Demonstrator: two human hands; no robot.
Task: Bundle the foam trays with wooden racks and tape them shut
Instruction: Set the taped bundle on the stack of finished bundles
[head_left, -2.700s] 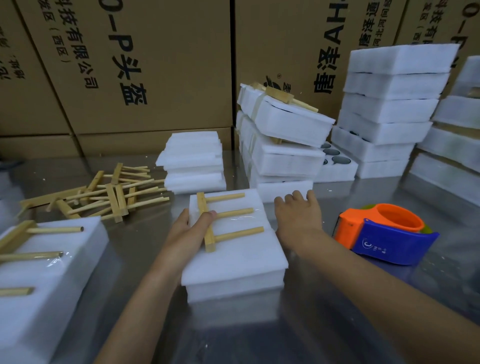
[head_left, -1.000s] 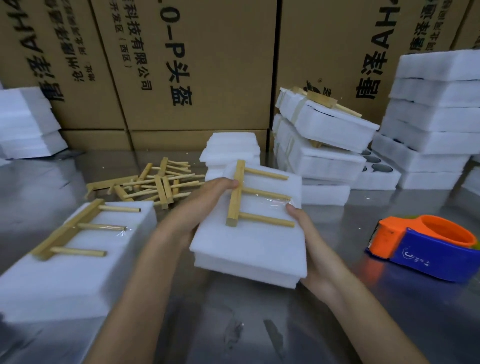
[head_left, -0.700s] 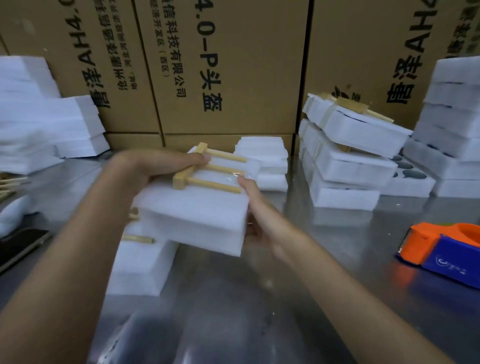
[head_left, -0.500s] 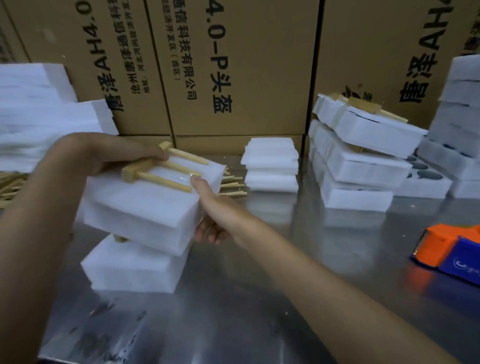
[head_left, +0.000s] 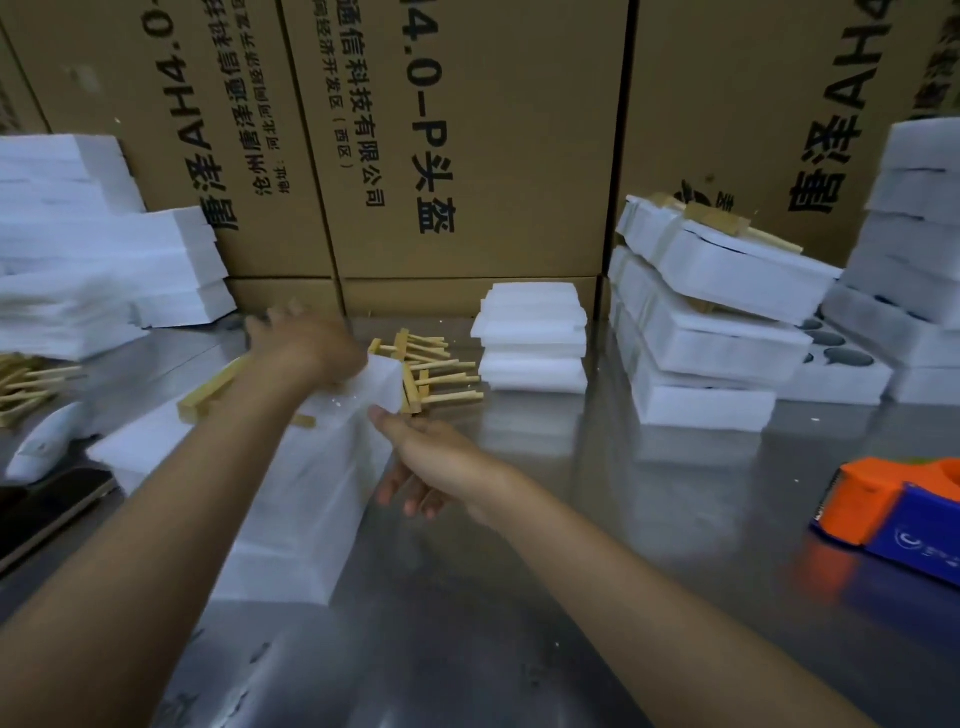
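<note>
While your open right hand (head_left: 441, 467) touches the foam bundle (head_left: 311, 467) stacked on the counter (head_left: 571, 571), and your blurry left hand (head_left: 306, 343) looks open above it, square the edges so it sits flat.

The cardboard cartons (head_left: 467, 156) behind the table carry black print, turned sideways; the middle carton reads "4.0-P头盔" in large type, with smaller lines "通信科技有限公司" and "(西区)"; the left carton (head_left: 197, 130) reads "AH4.0" above "唐泽"; the right carton (head_left: 779, 104) shows "唐泽AH"; the blue side of the tape dispenser (head_left: 904, 525) bears a small white logo, too blurred to read.
</note>
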